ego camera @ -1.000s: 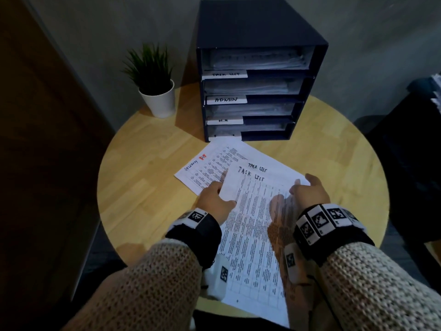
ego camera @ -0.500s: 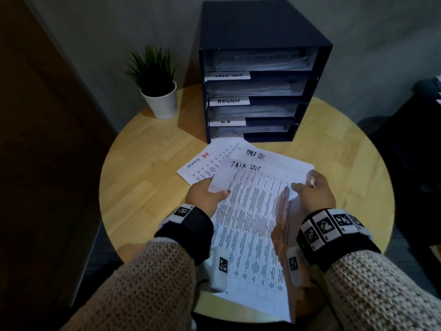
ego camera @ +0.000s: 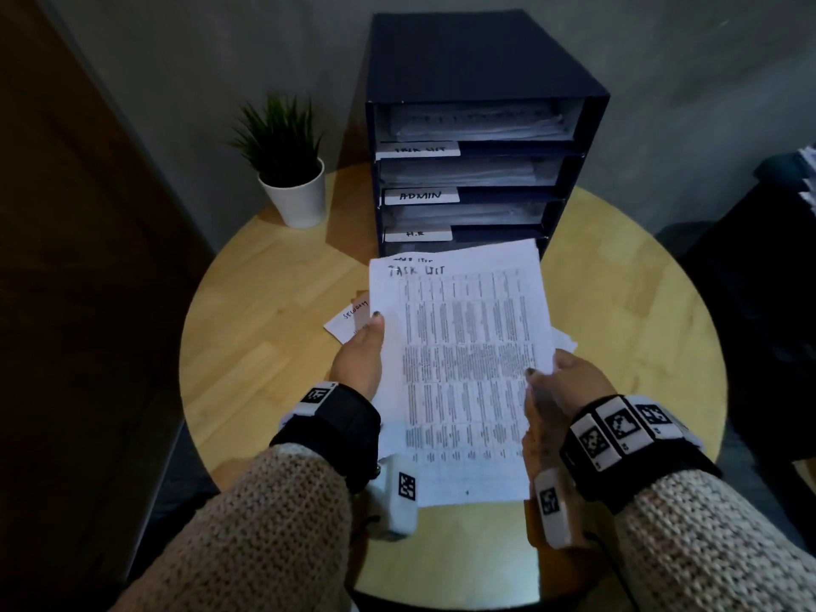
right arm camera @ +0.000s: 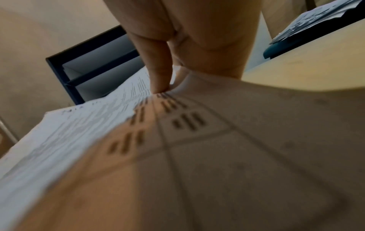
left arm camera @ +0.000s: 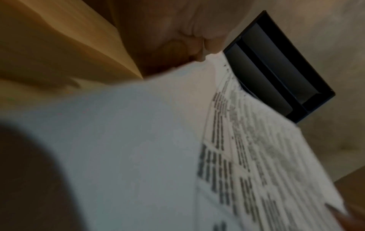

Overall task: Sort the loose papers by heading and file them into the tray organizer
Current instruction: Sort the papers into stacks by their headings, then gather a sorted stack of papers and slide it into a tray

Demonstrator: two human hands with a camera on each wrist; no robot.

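Note:
I hold two stacked printed sheets headed TASK LIST lifted above the round wooden table. My left hand pinches their left edge, thumb on top. At the right edge my right hand pinches them too. In the wrist views the sheets fill most of the picture, with my right thumb pressing on the print. The dark tray organizer stands behind the sheets, with slots labelled TASK LIST, ADMIN and H.R holding papers. Its lowest slot is hidden by the sheets.
A sheet headed SECURITY lies on the table under my left hand. A small potted plant stands left of the organizer. Dark furniture with papers is at the right. A brown door is at the left.
Both hands have gathered the two TASK LIST sheets and lifted them off the table toward the organizer, squaring them. The SECURITY sheet stays on the table.

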